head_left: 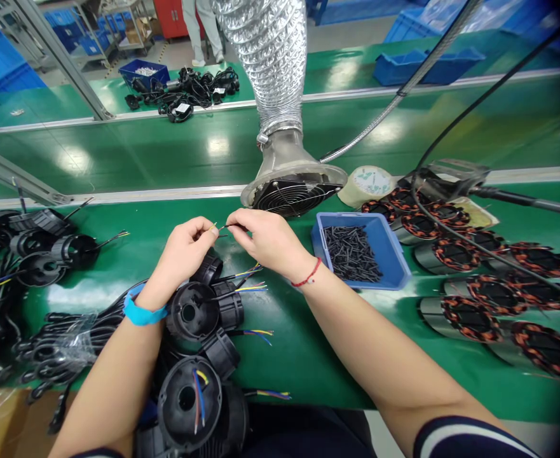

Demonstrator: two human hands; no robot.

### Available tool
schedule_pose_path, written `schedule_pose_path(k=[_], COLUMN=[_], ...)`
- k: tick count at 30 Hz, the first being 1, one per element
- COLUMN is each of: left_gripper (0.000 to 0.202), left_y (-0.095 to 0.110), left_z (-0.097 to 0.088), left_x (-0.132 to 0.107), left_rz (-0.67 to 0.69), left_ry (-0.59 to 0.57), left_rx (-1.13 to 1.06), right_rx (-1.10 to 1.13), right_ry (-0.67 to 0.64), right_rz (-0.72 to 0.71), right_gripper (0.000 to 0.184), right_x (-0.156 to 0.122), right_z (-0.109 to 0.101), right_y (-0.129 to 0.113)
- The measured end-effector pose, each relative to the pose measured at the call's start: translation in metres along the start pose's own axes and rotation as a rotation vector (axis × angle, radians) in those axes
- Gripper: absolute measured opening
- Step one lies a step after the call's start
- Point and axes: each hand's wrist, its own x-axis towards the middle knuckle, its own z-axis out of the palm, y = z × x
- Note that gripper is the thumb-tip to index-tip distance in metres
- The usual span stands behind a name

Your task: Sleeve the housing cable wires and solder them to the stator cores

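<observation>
My left hand (184, 249) pinches a thin yellow wire end (213, 226) between thumb and fingers. My right hand (266, 238) pinches a small black sleeve (225, 226) right at that wire's tip. Both hands hover over a black round motor housing (207, 268) whose coloured wires (251, 273) stick out to the right. More black housings (198, 312) with wires lie stacked below the left wrist, which wears a blue band. A red string circles the right wrist.
A blue tray (389, 254) of small black sleeves sits right of my right hand. Several copper-wound stators (494, 296) lie further right. A fan duct (292, 191) stands behind the hands. Black housings (41, 248) and cable bundles (60, 343) lie left. A tape roll (368, 181) sits beyond the tray.
</observation>
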Motion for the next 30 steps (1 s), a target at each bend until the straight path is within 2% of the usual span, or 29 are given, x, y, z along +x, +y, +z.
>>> schedule_pose_path(k=[4,6,11,13,15,18,20,22,26,30], left_gripper=[0.021,0.022,0.020,0.018,0.017,0.018,0.019,0.018,0.019,0.018], left_y=[-0.002,-0.002,-0.001,-0.001,-0.001,-0.003,-0.003,-0.001,0.002,0.002], left_z=[0.000,0.000,0.000,0.000,0.000,0.000,0.000,0.000,0.000,0.000], left_x=[0.000,0.000,0.000,0.000,0.000,0.000,-0.001,-0.001,-0.002,-0.003], left_rz=[0.009,0.022,0.042,0.049,0.050,0.047,0.054,0.059,0.063,0.068], left_ry=[0.004,0.000,0.001,0.008,0.013,0.005,-0.014,-0.033,-0.041,-0.054], left_rx=[0.013,0.022,0.019,0.000,-0.011,0.012,0.036,0.057,0.090,0.086], right_rx=[0.129,0.246,0.359,0.369,0.423,0.612,0.775,0.887,0.783,0.653], right_ry=[0.089,0.114,0.044,0.018,0.056,0.188,0.182,0.137,0.097,0.098], right_rz=[-0.022,0.015,0.174,0.179,0.179,0.289,0.385,0.392,0.256,0.213], right_gripper=[0.011,0.009,0.007,0.009,0.009,0.008,0.015,0.019,0.012,0.010], right_x=[0.000,0.001,0.002,0.002,0.004,0.005,0.006,0.005,0.004,0.002], right_z=[-0.005,-0.008,-0.004,-0.001,0.000,-0.003,-0.005,-0.007,-0.008,-0.010], right_y=[-0.003,-0.005,-0.009,-0.008,-0.005,-0.001,-0.001,-0.002,-0.010,-0.015])
